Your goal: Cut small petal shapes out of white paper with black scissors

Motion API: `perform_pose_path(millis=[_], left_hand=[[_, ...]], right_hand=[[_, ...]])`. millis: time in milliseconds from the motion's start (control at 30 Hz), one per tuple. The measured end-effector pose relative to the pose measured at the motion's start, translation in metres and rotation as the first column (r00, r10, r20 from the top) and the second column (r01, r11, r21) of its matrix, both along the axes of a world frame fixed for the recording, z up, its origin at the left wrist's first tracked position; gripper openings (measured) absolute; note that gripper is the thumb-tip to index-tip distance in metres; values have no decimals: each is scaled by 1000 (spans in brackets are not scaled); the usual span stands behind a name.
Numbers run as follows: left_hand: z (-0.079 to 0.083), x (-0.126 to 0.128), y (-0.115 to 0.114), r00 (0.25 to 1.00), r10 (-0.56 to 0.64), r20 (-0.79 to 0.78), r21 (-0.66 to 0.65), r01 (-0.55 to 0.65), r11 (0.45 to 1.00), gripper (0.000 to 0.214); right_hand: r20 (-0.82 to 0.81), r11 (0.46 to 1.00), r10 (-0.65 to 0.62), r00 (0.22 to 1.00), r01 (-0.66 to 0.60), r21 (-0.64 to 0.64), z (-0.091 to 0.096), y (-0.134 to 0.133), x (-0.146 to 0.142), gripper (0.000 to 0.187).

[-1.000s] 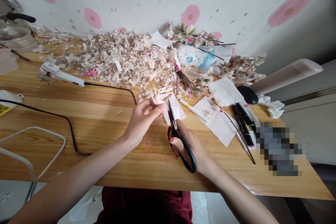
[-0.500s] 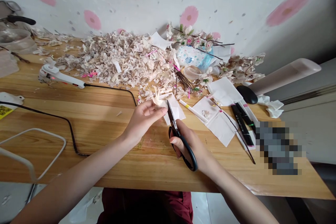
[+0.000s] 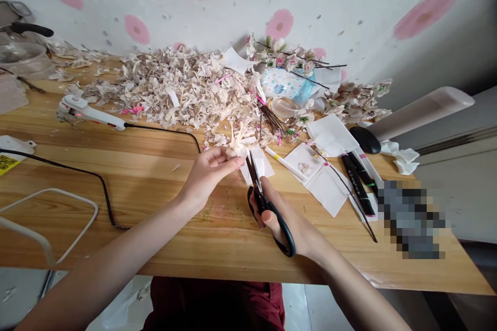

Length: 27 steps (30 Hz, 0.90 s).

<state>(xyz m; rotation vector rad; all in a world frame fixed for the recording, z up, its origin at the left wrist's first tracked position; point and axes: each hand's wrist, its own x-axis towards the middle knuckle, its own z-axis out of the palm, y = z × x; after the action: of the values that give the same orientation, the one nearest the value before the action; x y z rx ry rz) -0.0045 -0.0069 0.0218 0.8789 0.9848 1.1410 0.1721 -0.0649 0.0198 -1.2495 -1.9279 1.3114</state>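
Observation:
Between thumb and fingers, my left hand (image 3: 209, 173) pinches a pale, thin petal-like piece (image 3: 237, 140) with ragged upper edges. Black-handled scissors (image 3: 271, 206) are in my right hand (image 3: 285, 212), thumb and fingers through the loops. Their blades are slightly apart and point up beside my left fingertips, just right of the pale piece. Beneath the blades lies white paper (image 3: 263, 161) on the wooden table (image 3: 155, 238).
A large heap of pale petals (image 3: 182, 85) spreads along the wall. A hot glue gun (image 3: 91, 114) with a black cord rests left. Artificial blossom branches (image 3: 298, 59) lie behind, with black markers (image 3: 359, 186), paper sheets (image 3: 326, 181) and a lamp arm (image 3: 423, 108) at right.
The scissor blades have opened a little and drawn slightly away from the pale piece. My left hand has shifted its hold, and more of the piece stands up above the fingers.

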Motion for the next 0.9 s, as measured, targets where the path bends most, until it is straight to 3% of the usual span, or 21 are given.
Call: perform_pose_path(millis=[367, 900], left_hand=[[3, 0, -1, 989, -142, 41, -75, 145, 987, 17], [-2, 0, 0, 987, -155, 43, -43, 157, 987, 17]], right_hand=[[-49, 1000, -10, 999, 10, -10, -6, 2, 0, 63], [-4, 1000, 25, 1000, -25, -10, -7, 1, 2, 64]])
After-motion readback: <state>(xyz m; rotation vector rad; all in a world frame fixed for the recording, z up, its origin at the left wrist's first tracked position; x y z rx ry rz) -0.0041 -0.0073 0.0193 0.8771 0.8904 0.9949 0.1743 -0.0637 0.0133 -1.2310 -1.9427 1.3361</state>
